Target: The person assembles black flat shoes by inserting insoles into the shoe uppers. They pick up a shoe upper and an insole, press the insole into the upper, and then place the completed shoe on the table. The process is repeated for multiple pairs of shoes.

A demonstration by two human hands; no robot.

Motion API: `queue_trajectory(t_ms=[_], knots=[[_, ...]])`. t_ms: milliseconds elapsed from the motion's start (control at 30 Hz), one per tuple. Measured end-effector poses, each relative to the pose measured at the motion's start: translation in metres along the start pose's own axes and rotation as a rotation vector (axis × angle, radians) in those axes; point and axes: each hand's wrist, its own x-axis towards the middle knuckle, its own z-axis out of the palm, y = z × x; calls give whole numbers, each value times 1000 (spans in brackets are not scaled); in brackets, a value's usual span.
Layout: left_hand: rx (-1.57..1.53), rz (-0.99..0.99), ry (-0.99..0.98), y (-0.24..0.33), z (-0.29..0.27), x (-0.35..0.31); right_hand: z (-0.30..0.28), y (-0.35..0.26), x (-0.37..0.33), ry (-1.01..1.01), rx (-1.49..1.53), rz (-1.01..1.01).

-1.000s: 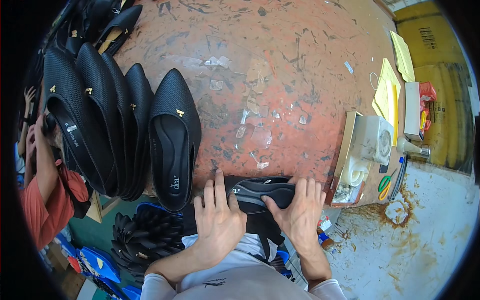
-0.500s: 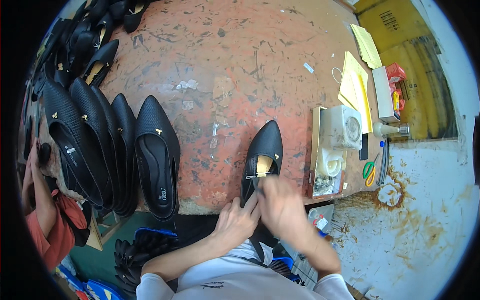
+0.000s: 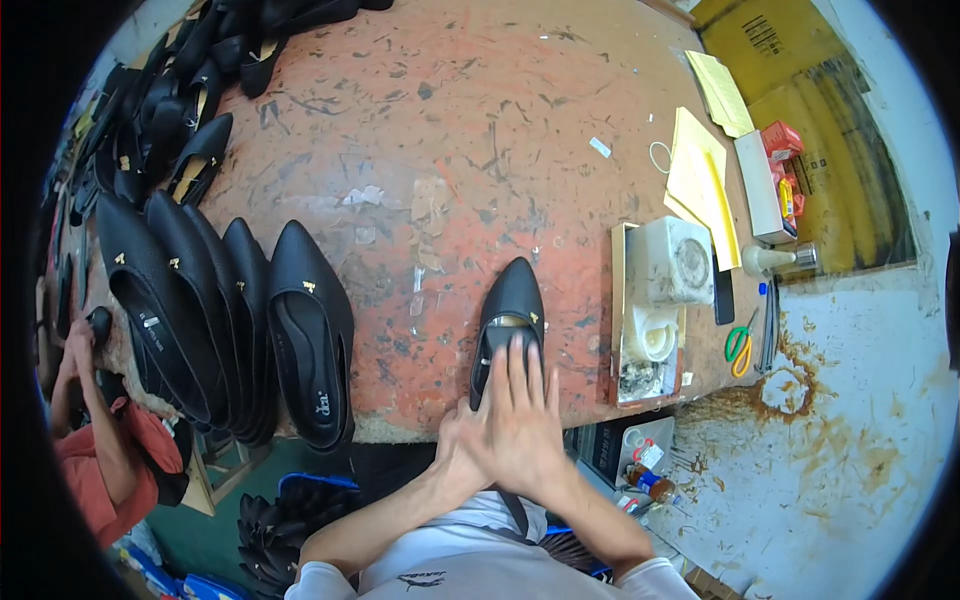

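A black pointed flat shoe (image 3: 518, 282) with a small gold ornament lies at the table's front edge, toe pointing away from me. My right hand (image 3: 522, 435) lies flat over its opening, fingers stretched out onto a dark insole (image 3: 497, 340) inside. A pale strip of the shoe's inside shows ahead of the fingertips. At the heel end my left hand (image 3: 462, 440) is closed on the shoe, partly covered by my right hand. Left of it stands another black flat shoe (image 3: 306, 262), with a row of similar shoes (image 3: 133, 235) leaning together beyond.
More black shoes (image 3: 205, 150) pile up at the far left. To the right stand a box holding a whitish container (image 3: 665, 262), yellow papers (image 3: 692, 165), a phone (image 3: 724, 297) and scissors (image 3: 740, 350). A co-worker's hands (image 3: 80, 345) show at the left edge.
My right hand has opened from a closed grip and now lies flat over the shoe. The dark insole covers most of the yellowish inside. The whole view has shifted slightly.
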Motion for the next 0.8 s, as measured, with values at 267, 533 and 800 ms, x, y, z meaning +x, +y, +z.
queue_trajectory(t_ms=[267, 533, 800], knots=[[-169, -70, 38, -2, -1, 2, 6, -3, 24, 116, 30, 1], [-192, -36, -151, -3, 1, -3, 3, 5, 35, 167, -49, -193], [-60, 33, -18, 0, 7, -3, 13, 6, 69, 203, -86, -41]])
